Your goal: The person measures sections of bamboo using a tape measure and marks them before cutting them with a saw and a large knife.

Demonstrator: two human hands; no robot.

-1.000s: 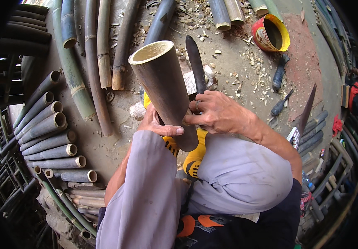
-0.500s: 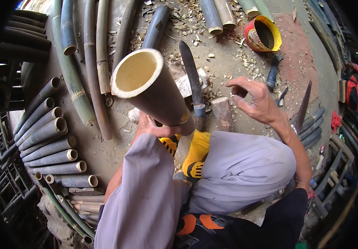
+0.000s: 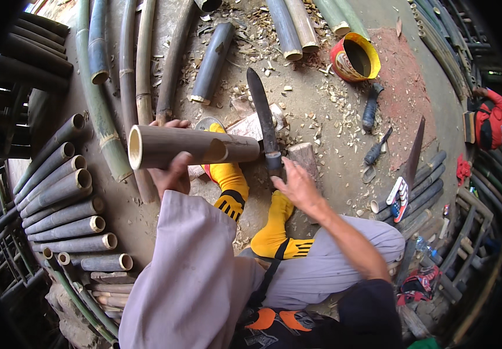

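My left hand [image 3: 172,173] grips a short bamboo tube [image 3: 175,146] from below, with the thumb on the near side and fingertips showing on the far side. The tube lies level, its open end to the left, with a pale cut patch near its right part. My right hand [image 3: 300,185] has its fingers apart beside the handle of a machete [image 3: 262,110], whose dark blade points away from me. Whether the fingertips touch the handle is hard to tell. Near that hand stands a wooden stump [image 3: 304,160]. A pale wood block [image 3: 245,129] lies behind the tube.
Cut bamboo tubes [image 3: 76,218] lie in a row at left, with long poles [image 3: 102,125] beyond. Another notched tube [image 3: 213,64] rests ahead among wood chips. At right are a red-yellow bucket [image 3: 355,57], dark-handled tools [image 3: 371,107] and a handsaw [image 3: 406,168].
The bamboo tube has swung from upright-tilted to level, its open end now leftward. My right hand has come down and left, from the air to beside the machete handle.
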